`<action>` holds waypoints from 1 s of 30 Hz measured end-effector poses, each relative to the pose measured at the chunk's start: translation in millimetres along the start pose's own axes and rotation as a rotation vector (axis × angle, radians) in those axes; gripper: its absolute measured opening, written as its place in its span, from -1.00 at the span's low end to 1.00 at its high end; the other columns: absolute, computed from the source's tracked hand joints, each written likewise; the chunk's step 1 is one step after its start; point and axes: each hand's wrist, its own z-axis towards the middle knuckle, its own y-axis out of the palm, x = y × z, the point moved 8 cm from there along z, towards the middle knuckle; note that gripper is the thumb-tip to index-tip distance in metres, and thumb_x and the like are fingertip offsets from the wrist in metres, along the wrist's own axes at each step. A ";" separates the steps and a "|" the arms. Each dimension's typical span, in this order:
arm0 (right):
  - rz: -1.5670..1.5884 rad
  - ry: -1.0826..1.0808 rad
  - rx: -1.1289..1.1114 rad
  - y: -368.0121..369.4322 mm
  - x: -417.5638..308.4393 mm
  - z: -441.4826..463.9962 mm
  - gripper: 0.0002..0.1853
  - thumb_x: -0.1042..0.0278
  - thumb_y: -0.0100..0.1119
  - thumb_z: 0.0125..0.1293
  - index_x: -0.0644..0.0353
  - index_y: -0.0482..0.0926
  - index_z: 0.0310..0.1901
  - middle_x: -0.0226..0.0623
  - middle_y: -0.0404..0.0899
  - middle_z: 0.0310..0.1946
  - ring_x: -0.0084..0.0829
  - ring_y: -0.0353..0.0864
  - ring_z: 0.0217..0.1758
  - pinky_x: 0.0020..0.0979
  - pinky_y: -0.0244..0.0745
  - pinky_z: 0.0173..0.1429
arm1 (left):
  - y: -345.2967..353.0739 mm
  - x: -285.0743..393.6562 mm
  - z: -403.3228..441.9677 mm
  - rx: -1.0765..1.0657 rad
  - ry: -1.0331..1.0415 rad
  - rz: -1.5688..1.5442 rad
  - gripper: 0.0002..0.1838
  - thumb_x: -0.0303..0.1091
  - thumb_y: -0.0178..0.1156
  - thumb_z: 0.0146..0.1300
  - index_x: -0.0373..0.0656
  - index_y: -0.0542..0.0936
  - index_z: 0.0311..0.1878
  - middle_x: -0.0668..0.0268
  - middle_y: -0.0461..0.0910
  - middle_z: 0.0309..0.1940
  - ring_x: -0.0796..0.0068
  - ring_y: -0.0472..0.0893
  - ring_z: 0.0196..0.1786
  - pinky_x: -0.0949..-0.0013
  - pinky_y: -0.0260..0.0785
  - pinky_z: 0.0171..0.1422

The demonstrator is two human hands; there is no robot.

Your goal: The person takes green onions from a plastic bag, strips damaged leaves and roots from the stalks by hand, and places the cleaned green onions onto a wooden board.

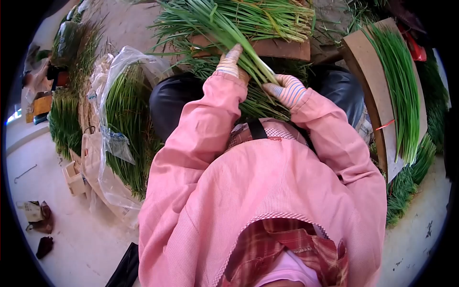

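Note:
A slim bunch of green chives with pale stem ends runs slantwise between my hands. My left hand, in a striped glove, is wrapped round its middle with the thumb lying along the stalks. At the lower, pale end, my right hand, gloved in white with blue and orange stripes, has its fingers closed on the stems. Just beyond my hands, a large heap of chives lies on a brown board. More loose leaves lie below the bunch, over my lap.
On my right, a tilted board carries a long chive bundle, with a red tie on the board's edge. To my left stands a clear plastic bag of greens. A wooden piece and dark scraps lie on the pale floor.

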 end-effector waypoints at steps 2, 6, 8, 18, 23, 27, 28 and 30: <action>-0.011 0.152 -0.012 -7.8 -6.3 -7.5 -0.78 0.28 0.17 0.09 0.21 0.52 -0.27 -0.48 0.50 -0.51 -0.64 0.41 -0.51 -0.58 0.39 -0.39 | 9.9 -1.9 -8.3 -0.105 -0.146 -0.027 -0.73 -0.39 0.11 0.09 -0.11 0.39 -0.11 0.22 0.49 -0.28 0.24 0.48 -0.26 0.07 0.39 -0.17; 0.227 0.320 -0.022 -0.6 9.5 -17.3 -0.77 0.21 0.16 0.10 0.17 0.50 -0.30 -0.44 0.46 -0.52 -0.58 0.42 -0.54 -0.47 0.44 -0.45 | -9.3 -7.7 4.0 0.031 -0.086 0.052 -0.74 -0.33 -0.01 0.19 -0.19 0.37 -0.07 0.20 0.46 -0.16 0.26 0.45 -0.12 0.08 0.28 0.07; 0.235 0.337 -0.023 2.4 16.1 -17.1 -0.76 0.22 0.12 0.13 0.15 0.46 -0.22 -0.38 0.49 -0.48 -0.51 0.46 -0.51 -0.45 0.45 -0.45 | -3.6 -6.9 -0.1 -0.011 -0.050 0.038 -0.75 -0.39 -0.04 0.19 -0.21 0.33 -0.06 0.16 0.44 -0.16 0.20 0.46 -0.14 0.03 0.31 0.03; 0.235 0.333 0.008 8.2 9.9 -32.5 -0.70 0.14 0.07 0.17 0.13 0.41 -0.15 -0.48 0.39 -0.61 -0.64 0.28 -0.71 -0.63 0.20 -0.64 | 9.7 0.2 -19.5 -0.174 0.152 -0.011 -0.57 -0.68 -0.09 -0.01 -0.10 0.28 -0.02 0.13 0.41 -0.15 0.12 0.46 -0.14 0.00 0.38 -0.05; 0.226 0.250 -0.052 -16.3 -52.4 -81.5 -0.69 0.11 0.05 0.17 0.23 0.46 -0.26 -0.64 0.14 -0.73 -0.77 0.01 -0.76 -0.68 -0.13 -0.71 | 11.9 -7.5 -4.2 -0.254 -0.086 -0.105 -0.72 -0.34 0.02 0.13 -0.25 0.38 -0.10 0.17 0.42 -0.13 0.27 0.40 -0.02 0.21 0.20 0.18; -0.072 -0.059 0.187 -72.0 -162.8 -133.9 -0.56 0.03 0.12 0.09 0.27 0.42 -0.19 -0.63 0.10 -0.77 -0.77 0.00 -0.80 -0.67 -0.19 -0.75 | -8.0 -7.2 -19.5 -0.161 -0.062 0.209 -0.58 -0.10 0.00 0.18 -0.24 0.33 -0.03 0.18 0.42 -0.15 0.34 0.40 -0.03 0.23 0.21 0.14; -0.058 -0.147 0.200 -78.9 -192.0 -144.2 -0.53 0.02 0.09 0.11 0.29 0.40 -0.14 -0.63 0.10 -0.78 -0.78 0.01 -0.82 -0.67 -0.20 -0.77 | -22.6 -12.6 -20.5 -0.047 -0.106 0.304 -0.55 -0.07 -0.01 0.18 -0.24 0.31 -0.03 0.18 0.42 -0.15 0.34 0.40 -0.04 0.21 0.23 0.11; -0.041 -0.293 -0.011 -76.1 -236.9 -151.8 -0.48 0.02 0.01 0.19 0.32 0.30 -0.01 -0.64 0.07 -0.77 -0.77 -0.03 -0.83 -0.69 -0.13 -0.78 | -54.7 -26.0 -19.6 0.027 -0.164 0.393 -0.44 -0.03 0.01 0.16 -0.29 0.26 0.06 0.11 0.40 -0.07 0.25 0.41 -0.01 0.15 0.26 0.08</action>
